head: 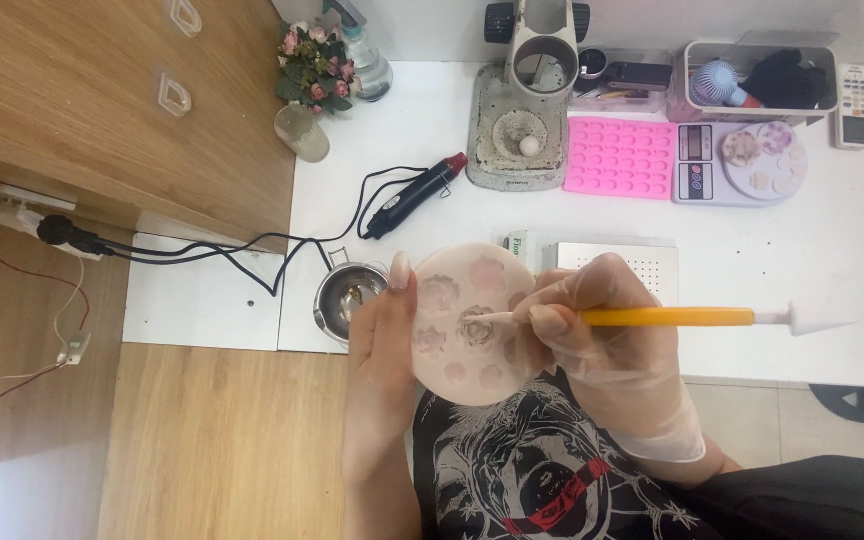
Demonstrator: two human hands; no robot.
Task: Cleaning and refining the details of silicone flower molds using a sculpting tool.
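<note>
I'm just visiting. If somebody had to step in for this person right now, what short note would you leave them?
Left hand: bare, holds the round pale pink flower-cavity mould up from its left edge, thumb on the rim.
Right hand: in a clear glove, grips the yellow-handled tool with white cone ends like a pen; its tip sits in the middle flower cavity.
Nearby: small metal pot just left of the mould, black heat tool behind it.
Done: cannot tell which cavities are finished.
Left: the tip is in the middle cavity; others surround it.

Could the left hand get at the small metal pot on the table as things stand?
Probably not freely: the left hand is occupied holding the round pink mould. The metal pot sits right beside it, nothing between them, so only the full hand hinders.
</note>
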